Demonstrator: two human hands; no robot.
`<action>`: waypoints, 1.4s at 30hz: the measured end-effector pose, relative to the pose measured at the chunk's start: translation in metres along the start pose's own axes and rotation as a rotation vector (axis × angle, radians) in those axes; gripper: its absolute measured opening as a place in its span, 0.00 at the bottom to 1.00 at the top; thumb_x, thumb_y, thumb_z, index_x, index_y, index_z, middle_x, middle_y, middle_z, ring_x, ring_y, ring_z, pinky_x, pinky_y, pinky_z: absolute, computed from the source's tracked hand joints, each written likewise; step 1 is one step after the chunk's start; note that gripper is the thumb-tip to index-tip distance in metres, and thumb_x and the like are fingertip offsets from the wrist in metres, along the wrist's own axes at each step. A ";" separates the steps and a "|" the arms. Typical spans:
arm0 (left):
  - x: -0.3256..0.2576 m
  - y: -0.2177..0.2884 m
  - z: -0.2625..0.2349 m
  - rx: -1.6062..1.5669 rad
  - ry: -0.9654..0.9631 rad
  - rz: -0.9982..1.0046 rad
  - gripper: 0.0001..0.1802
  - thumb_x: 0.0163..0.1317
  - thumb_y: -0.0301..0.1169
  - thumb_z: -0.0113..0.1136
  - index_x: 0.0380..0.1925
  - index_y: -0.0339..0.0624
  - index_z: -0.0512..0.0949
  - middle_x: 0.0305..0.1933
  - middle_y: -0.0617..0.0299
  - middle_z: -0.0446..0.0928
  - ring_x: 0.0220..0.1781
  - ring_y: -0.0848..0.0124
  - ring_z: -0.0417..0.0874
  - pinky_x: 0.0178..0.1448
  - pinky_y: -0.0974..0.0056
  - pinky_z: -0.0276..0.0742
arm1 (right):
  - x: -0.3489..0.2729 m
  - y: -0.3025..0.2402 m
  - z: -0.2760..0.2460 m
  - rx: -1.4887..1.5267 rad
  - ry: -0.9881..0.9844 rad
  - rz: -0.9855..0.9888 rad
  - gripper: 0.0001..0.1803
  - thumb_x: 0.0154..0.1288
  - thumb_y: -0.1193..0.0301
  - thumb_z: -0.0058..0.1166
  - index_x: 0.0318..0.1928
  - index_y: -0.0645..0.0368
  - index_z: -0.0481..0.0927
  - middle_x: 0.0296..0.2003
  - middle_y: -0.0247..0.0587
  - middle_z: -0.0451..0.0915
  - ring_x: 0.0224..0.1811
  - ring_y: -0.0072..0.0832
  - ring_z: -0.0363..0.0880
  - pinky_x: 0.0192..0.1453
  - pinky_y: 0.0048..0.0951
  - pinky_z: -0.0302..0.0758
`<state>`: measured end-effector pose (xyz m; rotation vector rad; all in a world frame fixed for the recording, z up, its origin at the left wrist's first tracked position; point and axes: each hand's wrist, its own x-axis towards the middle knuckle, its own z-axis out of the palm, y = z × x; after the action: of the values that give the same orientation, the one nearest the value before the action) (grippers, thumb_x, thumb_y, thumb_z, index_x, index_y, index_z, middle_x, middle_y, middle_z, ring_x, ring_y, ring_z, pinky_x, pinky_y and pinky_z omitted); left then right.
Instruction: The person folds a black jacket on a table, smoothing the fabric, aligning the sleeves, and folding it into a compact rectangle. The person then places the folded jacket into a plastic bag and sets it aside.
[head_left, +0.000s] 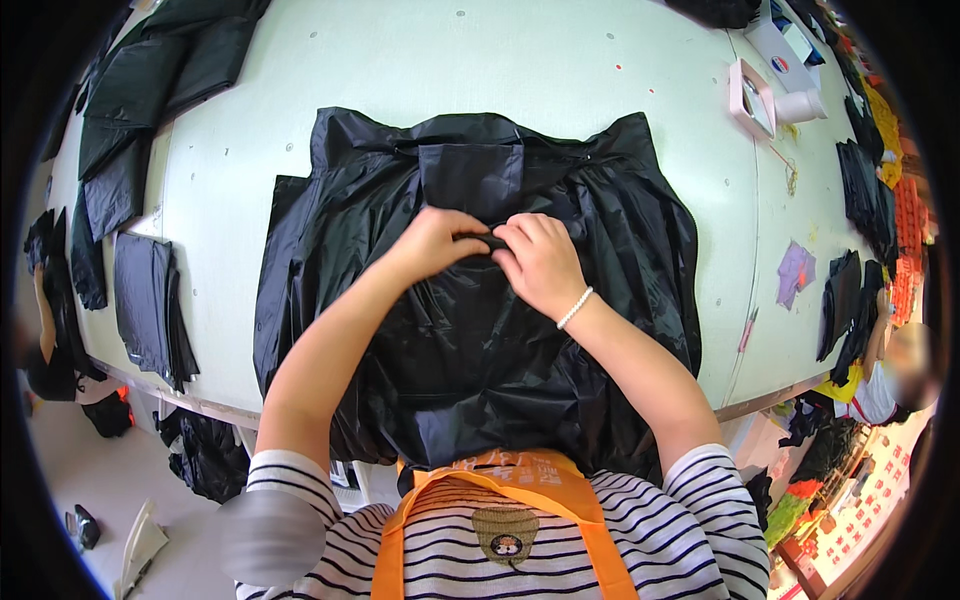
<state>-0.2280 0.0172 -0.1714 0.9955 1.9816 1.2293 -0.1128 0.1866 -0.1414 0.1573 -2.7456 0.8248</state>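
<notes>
A black garment [470, 330] of shiny fabric is spread across the pale table [600, 70], its lower edge hanging over the near side; a fold at its middle is pinched by the left hand [435, 243] and the right hand [540, 262], whose fingertips meet, apparently on a small strap; folded black pieces [150, 295] are laid at the left; a pink tape dispenser [752, 98] is seen at the far right.

1. We see a pale green-white worktable [500, 60], evenly lit, w/ a seam at right.
2. Stacks of folded black fabric [140, 290] at its left edge.
3. Light grey floor [90, 480] below left; colourful clutter [840, 500] bottom right.
</notes>
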 end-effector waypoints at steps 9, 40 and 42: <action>-0.003 0.015 0.017 0.597 0.191 0.383 0.14 0.48 0.29 0.65 0.37 0.38 0.79 0.41 0.58 0.76 0.46 0.59 0.76 0.53 0.58 0.73 | 0.024 0.032 0.015 0.080 -0.144 0.284 0.09 0.52 0.71 0.63 0.34 0.57 0.79 0.34 0.37 0.79 0.38 0.36 0.77 0.43 0.34 0.72; 0.109 -0.025 -0.078 0.778 0.327 0.038 0.13 0.51 0.31 0.64 0.39 0.43 0.80 0.43 0.56 0.75 0.51 0.56 0.75 0.53 0.57 0.73 | 0.065 0.053 0.014 -0.125 -0.120 0.062 0.05 0.59 0.71 0.54 0.32 0.57 0.81 0.31 0.40 0.80 0.40 0.38 0.77 0.46 0.37 0.73; 0.109 -0.026 -0.089 0.797 0.313 0.074 0.08 0.56 0.30 0.60 0.37 0.43 0.79 0.39 0.55 0.77 0.46 0.56 0.78 0.49 0.57 0.75 | 0.077 0.063 0.012 -0.072 -0.177 0.108 0.07 0.60 0.70 0.54 0.31 0.58 0.82 0.30 0.43 0.81 0.39 0.40 0.78 0.44 0.40 0.74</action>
<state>-0.3645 0.0589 -0.1713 1.2990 2.7974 0.6300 -0.2008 0.2302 -0.1621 0.0718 -2.9683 0.7709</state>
